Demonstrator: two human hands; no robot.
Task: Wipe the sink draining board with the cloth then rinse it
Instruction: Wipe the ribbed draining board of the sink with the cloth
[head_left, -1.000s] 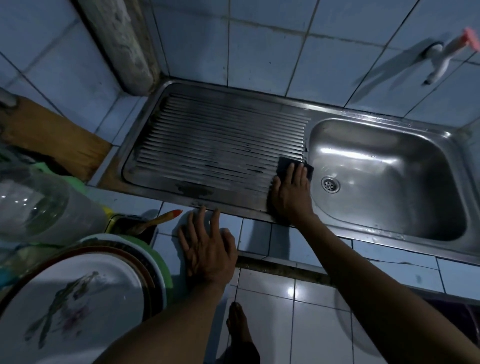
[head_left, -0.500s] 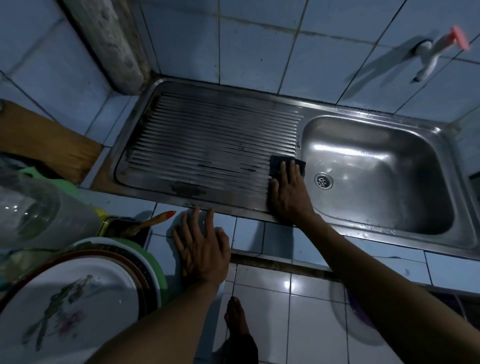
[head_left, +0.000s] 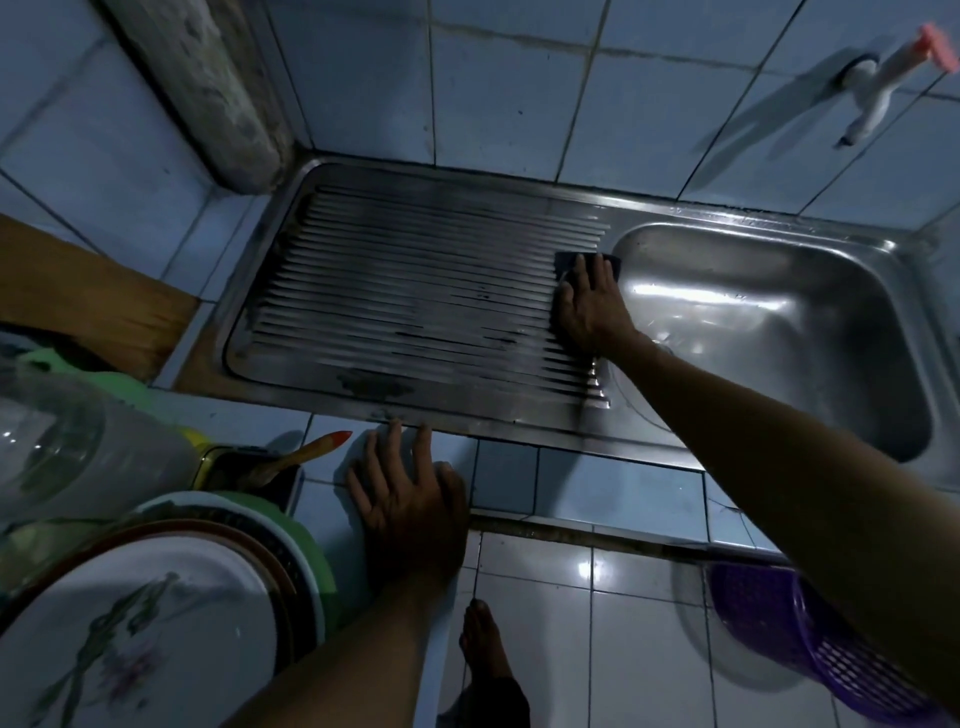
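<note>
The ribbed steel draining board (head_left: 405, 291) fills the middle of the view, with dark wet streaks near its front. My right hand (head_left: 589, 306) presses flat on a dark cloth (head_left: 569, 262) at the board's right end, beside the sink bowl (head_left: 753, 332); only the cloth's far edge shows past my fingers. My left hand (head_left: 410, 493) rests flat, fingers spread, on the tiled counter edge in front of the board, holding nothing. A white tap (head_left: 878, 88) with a pink handle sticks out of the wall above the bowl.
Stacked plates (head_left: 130, 639) and a clear plastic bottle (head_left: 67, 447) crowd the counter at lower left, beside a container holding a wooden utensil (head_left: 306, 452). A wooden board (head_left: 78, 296) lies left of the sink. A purple basket (head_left: 810, 639) sits on the floor at lower right. My foot (head_left: 488, 654) shows below.
My right hand has slid the cloth away from me along the board's right end, toward the back wall. My left hand stays on the counter edge.
</note>
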